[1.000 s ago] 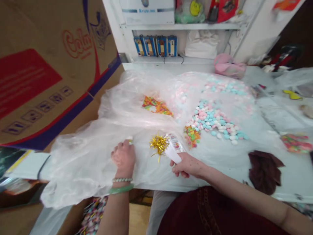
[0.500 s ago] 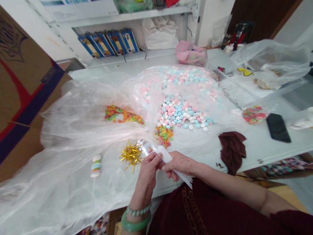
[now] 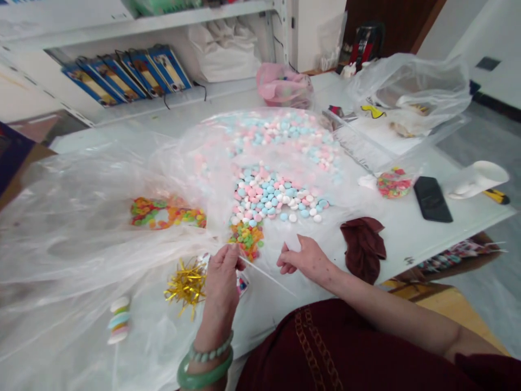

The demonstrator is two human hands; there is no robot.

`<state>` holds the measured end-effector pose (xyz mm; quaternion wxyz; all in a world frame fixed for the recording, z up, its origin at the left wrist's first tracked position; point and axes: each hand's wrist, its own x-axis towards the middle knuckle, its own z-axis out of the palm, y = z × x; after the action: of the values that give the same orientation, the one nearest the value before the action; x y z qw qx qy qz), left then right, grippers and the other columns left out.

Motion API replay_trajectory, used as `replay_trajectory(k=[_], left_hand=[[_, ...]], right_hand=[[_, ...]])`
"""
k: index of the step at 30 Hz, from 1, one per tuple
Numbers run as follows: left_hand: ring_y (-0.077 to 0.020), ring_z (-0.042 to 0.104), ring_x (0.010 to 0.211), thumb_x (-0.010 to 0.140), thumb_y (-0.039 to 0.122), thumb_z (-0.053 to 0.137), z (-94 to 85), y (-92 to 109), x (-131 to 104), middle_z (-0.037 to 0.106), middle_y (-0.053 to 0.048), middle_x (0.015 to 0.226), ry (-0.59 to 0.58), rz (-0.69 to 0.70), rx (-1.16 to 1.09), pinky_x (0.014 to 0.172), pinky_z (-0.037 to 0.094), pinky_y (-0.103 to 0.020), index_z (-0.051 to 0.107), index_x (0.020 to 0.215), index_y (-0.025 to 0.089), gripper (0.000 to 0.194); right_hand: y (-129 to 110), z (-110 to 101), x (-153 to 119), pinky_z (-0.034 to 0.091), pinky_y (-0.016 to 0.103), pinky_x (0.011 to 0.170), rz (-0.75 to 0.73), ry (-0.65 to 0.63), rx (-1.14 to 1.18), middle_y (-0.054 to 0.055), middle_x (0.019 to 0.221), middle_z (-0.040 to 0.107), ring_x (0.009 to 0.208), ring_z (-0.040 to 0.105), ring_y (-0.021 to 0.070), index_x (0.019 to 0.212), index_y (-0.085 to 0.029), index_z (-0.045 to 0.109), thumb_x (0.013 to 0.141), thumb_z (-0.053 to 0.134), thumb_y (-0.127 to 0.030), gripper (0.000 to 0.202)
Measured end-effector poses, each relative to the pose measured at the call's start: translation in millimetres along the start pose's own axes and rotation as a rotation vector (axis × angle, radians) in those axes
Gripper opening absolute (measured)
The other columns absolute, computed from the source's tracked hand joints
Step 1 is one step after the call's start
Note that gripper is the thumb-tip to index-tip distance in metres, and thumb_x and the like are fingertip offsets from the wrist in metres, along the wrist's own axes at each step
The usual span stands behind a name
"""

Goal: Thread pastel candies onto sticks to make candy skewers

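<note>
The left hand (image 3: 222, 277) covers most of the little printed packet (image 3: 243, 283), so its picture cannot be made out. The thin clear stick (image 3: 264, 273) is hard to see against the plastic. The big clear plastic sheet (image 3: 61, 217) runs off the left edge. The candies (image 3: 280, 130) under plastic at the back look foggy.

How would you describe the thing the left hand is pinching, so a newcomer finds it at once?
On the white table, look below the heap of pink, blue and white candies to the left hand with its green bangle. Its fingers pinch a thin clear stick slanting toward the person, beside the gold foil bow; it alone is long, thin and colourless.
</note>
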<state>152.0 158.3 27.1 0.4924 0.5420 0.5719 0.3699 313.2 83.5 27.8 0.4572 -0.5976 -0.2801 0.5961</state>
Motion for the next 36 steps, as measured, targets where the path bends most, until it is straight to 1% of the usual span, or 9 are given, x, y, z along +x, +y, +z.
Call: replay_trajectory(k=[5,10,13,16,20,26,29,33,36], left_hand=[[-0.0114,0.043,0.051,0.083,0.043,0.051,30.9,13,1,0.045,0.004,0.050,-0.094,0.086,0.056,0.053,0.037,-0.023,0.048,0.056,0.019,0.037],[-0.0186,0.058,0.080,0.091,0.036,0.043,59.4,-9,3,0.065,-0.005,0.081,-0.179,0.437,0.412,0.075,0.046,-0.031,0.063,0.083,0.019,0.027],[-0.0245,0.052,0.107,0.090,0.024,0.047,74.7,-32,-6,0.060,-0.010,0.119,-0.451,0.743,0.702,0.092,0.041,-0.040,0.062,0.109,0.020,0.025],[-0.0246,0.050,0.106,0.089,0.015,0.045,80.7,-49,-17,0.059,-0.009,0.121,-0.723,0.875,0.855,0.090,0.042,-0.041,0.062,0.112,0.022,0.029],[-0.0207,0.051,0.091,0.090,0.014,0.041,72.1,-54,-19,0.064,-0.009,0.103,-0.802,0.805,0.783,0.083,0.043,-0.038,0.066,0.104,0.021,0.029],[-0.0192,0.054,0.085,0.089,0.017,0.047,62.0,-43,-20,0.064,-0.005,0.090,-0.926,0.697,0.734,0.076,0.039,-0.036,0.070,0.099,0.028,0.028],[-0.0197,0.055,0.086,0.086,0.017,0.051,65.2,-37,-21,0.064,-0.004,0.089,-0.946,0.665,0.747,0.077,0.039,-0.036,0.071,0.094,0.029,0.025],[-0.0174,0.059,0.082,0.086,0.017,0.049,68.0,-33,-9,0.066,-0.004,0.085,-0.944,0.490,0.514,0.076,0.043,-0.032,0.071,0.089,0.022,0.023],[-0.0165,0.061,0.083,0.085,0.019,0.049,64.5,-34,6,0.066,-0.005,0.086,-0.822,0.331,0.320,0.076,0.046,-0.029,0.069,0.090,0.019,0.021]], right_hand=[[-18,1,-8,0.038,0.019,0.039,0.002,-0.235,0.147,-0.003,0.054,0.061,0.037,0.051,0.0086,0.068,-0.017,0.053,0.065,0.056,-0.017,0.004],[-25,-34,1,0.032,0.019,0.036,-0.078,0.123,0.204,-0.005,0.051,0.059,0.035,0.044,0.0077,0.091,-0.015,0.057,0.062,0.058,-0.015,0.030],[-6,-61,9,0.031,0.019,0.036,-0.107,0.383,0.288,-0.005,0.050,0.057,0.036,0.044,0.0082,0.090,-0.015,0.055,0.059,0.060,-0.015,0.031],[23,-84,12,0.034,0.020,0.037,-0.017,0.654,0.390,-0.005,0.048,0.054,0.038,0.045,0.0091,0.086,-0.016,0.052,0.057,0.061,-0.014,0.030],[40,-96,4,0.040,0.022,0.040,0.145,0.685,0.462,-0.003,0.050,0.055,0.041,0.050,0.0111,0.086,-0.016,0.052,0.058,0.061,-0.013,0.030],[9,-69,-9,0.036,0.021,0.037,-0.017,0.519,0.359,-0.003,0.050,0.056,0.038,0.046,0.0098,0.088,-0.015,0.054,0.061,0.061,-0.019,0.028],[2,-67,10,0.037,0.021,0.038,-0.064,0.459,0.190,-0.004,0.053,0.057,0.039,0.048,0.0104,0.099,-0.014,0.055,0.062,0.058,-0.020,0.037],[9,-82,49,0.034,0.020,0.036,0.012,0.626,-0.087,-0.006,0.050,0.052,0.037,0.047,0.0101,0.096,-0.016,0.055,0.062,0.050,-0.017,0.034],[13,-76,61,0.030,0.019,0.032,0.066,0.507,-0.068,-0.007,0.047,0.049,0.034,0.043,0.0094,0.090,-0.016,0.053,0.061,0.047,-0.015,0.030]])
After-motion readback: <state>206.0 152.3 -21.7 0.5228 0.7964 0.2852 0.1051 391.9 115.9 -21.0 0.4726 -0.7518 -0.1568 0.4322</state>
